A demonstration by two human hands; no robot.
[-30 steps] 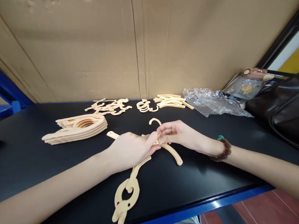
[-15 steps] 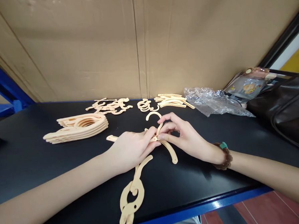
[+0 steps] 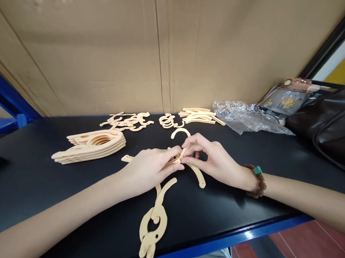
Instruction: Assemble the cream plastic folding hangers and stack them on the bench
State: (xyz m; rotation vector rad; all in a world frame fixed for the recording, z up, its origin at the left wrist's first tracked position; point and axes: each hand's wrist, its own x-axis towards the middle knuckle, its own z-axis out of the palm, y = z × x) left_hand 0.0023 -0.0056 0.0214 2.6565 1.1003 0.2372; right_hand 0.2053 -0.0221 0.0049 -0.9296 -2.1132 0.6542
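Over the table's middle, both hands meet at the joint of a cream plastic folding hanger. My left hand (image 3: pixel 153 166) pinches the hanger arms near the joint, its fingers closed. One curved arm (image 3: pixel 198 176) sticks out below my right hand (image 3: pixel 212 154), and another arm's end (image 3: pixel 127 158) shows left of my left hand. My right hand is closed on the lower stem of the hook (image 3: pixel 180 130), whose curve points up and left. The joint itself is partly covered by fingertips. In front lie loose cream hanger pieces (image 3: pixel 162 218), partly overlapping.
A stack of folded hangers (image 3: pixel 104 151) lies at left. Behind are loose hanger parts (image 3: pixel 131 122), several hooks (image 3: pixel 168 121) and a pile of hanger arms (image 3: pixel 199 116). Clear plastic bags (image 3: pixel 247 117) and a dark leather bag (image 3: pixel 328 124) sit at right. Cardboard (image 3: pixel 99 52) stands behind the black table.
The hook has shifted slightly right at the joint, along with my right fingers. Both hands keep their grip; the view has moved a little.
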